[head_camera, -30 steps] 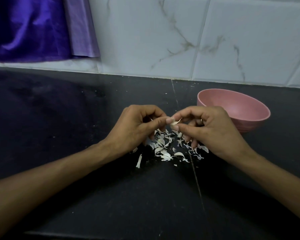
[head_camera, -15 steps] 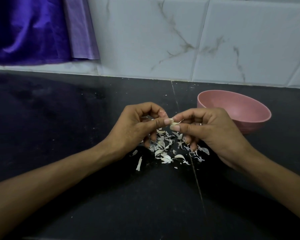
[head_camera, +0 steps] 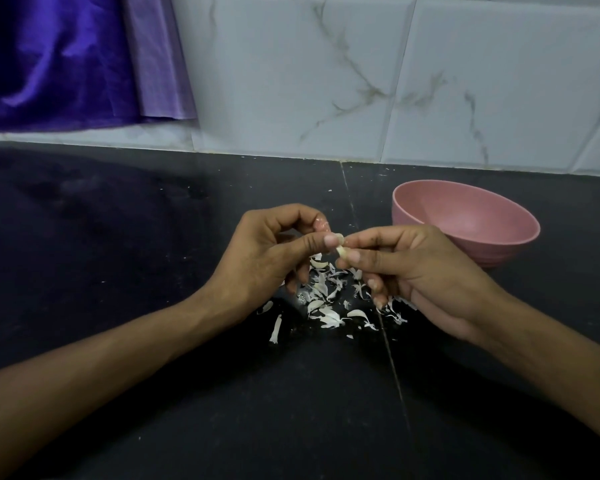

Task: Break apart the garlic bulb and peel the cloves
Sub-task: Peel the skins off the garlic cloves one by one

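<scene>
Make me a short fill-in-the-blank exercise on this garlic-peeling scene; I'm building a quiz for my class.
1. Both hands pinch one garlic clove between their ____.
2. The pink bowl stands on the person's ____ side.
3. Loose garlic skins lie on the ____ countertop.
4. The cloth hanging at upper left is ____.

Missing words: fingertips; right; black; purple

Black stone countertop (head_camera: pixel 125 258) across the whole near and middle ground, split by a thin seam (head_camera: pixel 392 355) running from far to near, right of centre. Pale marble-veined tiled wall (head_camera: pixel 343 71) along the far edge. Purple satin cloth (head_camera: pixel 49 57) hanging at far left, a lighter lilac fold (head_camera: pixel 160 60) just beside it on the right.
</scene>
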`<state>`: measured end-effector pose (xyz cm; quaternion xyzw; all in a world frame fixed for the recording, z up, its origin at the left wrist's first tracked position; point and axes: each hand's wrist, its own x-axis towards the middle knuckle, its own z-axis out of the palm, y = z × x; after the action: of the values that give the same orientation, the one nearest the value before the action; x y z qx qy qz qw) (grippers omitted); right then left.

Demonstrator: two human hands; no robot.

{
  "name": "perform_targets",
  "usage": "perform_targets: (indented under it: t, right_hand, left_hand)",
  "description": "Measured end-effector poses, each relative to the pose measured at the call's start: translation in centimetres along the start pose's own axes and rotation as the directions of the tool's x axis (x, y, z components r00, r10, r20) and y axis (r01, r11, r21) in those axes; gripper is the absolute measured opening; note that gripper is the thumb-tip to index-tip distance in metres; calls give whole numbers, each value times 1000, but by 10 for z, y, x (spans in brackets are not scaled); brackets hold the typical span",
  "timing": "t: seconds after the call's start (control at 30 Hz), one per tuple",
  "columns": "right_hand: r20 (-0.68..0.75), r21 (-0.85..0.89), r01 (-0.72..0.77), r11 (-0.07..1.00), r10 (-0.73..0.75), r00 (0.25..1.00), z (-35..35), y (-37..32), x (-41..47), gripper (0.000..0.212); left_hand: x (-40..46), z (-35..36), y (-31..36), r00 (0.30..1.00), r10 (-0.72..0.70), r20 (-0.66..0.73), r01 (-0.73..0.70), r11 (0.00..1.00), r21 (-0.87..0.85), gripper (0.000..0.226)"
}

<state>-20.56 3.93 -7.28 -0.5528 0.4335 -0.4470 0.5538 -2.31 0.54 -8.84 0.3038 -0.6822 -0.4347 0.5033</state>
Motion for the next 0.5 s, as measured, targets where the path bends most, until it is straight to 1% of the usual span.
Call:
perform_targets:
  t: [0.07, 0.17, 0.3, 0.4, 0.5]
  right_hand:
    - [30, 62, -50, 997, 48, 998, 2, 0, 0, 16]
    - [60, 144, -107, 984, 99, 993, 4, -1, -1, 17]
    - [81, 201, -153, 968, 139, 987, 7, 0, 0, 17]
    - [79, 216, -165, 962, 151, 985, 7, 2, 2, 18]
    - [71, 223, -146, 964, 133, 988, 4, 2, 2, 21]
  left_hand:
    - [-2, 1, 0, 1000, 28, -4, -27, 1000, 11, 18]
    - [-5, 2, 0, 996, 83, -14, -82, 994, 66, 17]
    - [-6, 5, 4, 991, 130, -20, -126, 981, 150, 15]
    - [-8, 6, 5, 990, 142, 0, -139, 968, 207, 12]
    - [-10, 6, 4, 989, 144, 31, -147, 958, 247, 11]
